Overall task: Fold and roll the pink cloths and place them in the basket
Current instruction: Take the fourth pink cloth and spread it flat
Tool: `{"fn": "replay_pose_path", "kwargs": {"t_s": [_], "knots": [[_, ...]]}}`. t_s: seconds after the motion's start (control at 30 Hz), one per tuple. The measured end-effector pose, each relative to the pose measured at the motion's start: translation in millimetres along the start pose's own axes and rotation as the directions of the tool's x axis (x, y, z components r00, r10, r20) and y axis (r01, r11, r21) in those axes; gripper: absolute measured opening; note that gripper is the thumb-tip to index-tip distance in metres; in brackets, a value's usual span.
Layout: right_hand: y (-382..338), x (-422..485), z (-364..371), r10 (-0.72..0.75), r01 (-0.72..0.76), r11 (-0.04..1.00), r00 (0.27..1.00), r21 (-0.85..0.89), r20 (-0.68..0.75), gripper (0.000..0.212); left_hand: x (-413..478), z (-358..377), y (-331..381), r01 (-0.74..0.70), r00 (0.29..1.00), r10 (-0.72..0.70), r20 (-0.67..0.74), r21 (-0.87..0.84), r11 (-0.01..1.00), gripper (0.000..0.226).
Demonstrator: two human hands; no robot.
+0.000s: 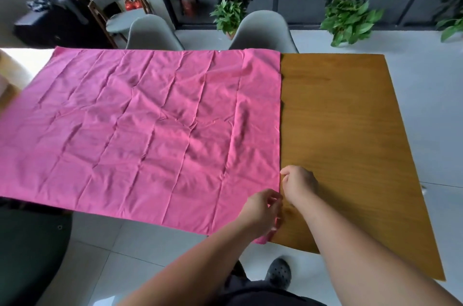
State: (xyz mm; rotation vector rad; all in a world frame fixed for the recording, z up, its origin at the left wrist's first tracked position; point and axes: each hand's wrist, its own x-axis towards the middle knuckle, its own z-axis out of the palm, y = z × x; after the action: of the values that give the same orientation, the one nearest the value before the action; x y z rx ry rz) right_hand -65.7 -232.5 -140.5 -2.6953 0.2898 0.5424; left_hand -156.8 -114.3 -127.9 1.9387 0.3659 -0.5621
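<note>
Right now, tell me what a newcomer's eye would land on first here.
The big creased pink cloth spread flat over the left and middle of the wooden table stands out first, with bare wood to its right. Both hands are at its right edge near the front corner: the left hand pinches it nearest the person, the right hand grips it just beyond. Green potted plants stand on the floor behind the table.

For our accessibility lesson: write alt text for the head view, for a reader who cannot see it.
A person's left hand and right hand pinch the right edge of a pink cloth spread over a wooden table, near its front corner. Grey chairs and plants stand beyond.
</note>
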Motion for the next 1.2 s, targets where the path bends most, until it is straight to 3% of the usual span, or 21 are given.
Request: {"fn": "replay_pose_path", "kwargs": {"t_s": [0.07, 0.13, 0.33, 0.67, 0.8, 1.2], "knots": [[-3, 3, -1, -0.044, 0.044, 0.999, 0.999, 0.009, -0.014, 0.041, 4, -7, 6, 0.021, 1.0, -0.019, 0.014, -0.151, 0.988, 0.019], [-7, 7, -4, -0.082, 0.082, 0.997, 0.997, 0.01, -0.014, 0.035, 14, -20, 9, -0.015, 0.999, 0.01, -0.035, -0.146, 0.989, 0.029], [-29, 34, -15, -0.096, 0.099, 0.992, 0.995, 0.076, -0.035, 0.024, 64, -66, 21, -0.153, 0.971, 0.178, -0.161, 0.159, 0.975, 0.032], [-99, 122, -37, -0.241, 0.24, 0.968, 0.971, -0.07, 0.0, 0.048, 161, -119, 57, -0.275, 0.926, 0.373, -0.055, 0.579, 0.768, 0.047], [-125, 168, -38, -0.213, 0.219, 0.97, 0.975, -0.11, 0.058, 0.056, 202, -135, 68, -0.264, 0.934, 0.358, -0.008, 0.661, 0.702, 0.056], [-175, 309, -63, -0.156, 0.157, 0.979, 0.988, -0.126, 0.019, 0.06, 319, -150, 84, -0.266, 0.896, 0.443, -0.014, 0.782, 0.563, 0.074]]}}
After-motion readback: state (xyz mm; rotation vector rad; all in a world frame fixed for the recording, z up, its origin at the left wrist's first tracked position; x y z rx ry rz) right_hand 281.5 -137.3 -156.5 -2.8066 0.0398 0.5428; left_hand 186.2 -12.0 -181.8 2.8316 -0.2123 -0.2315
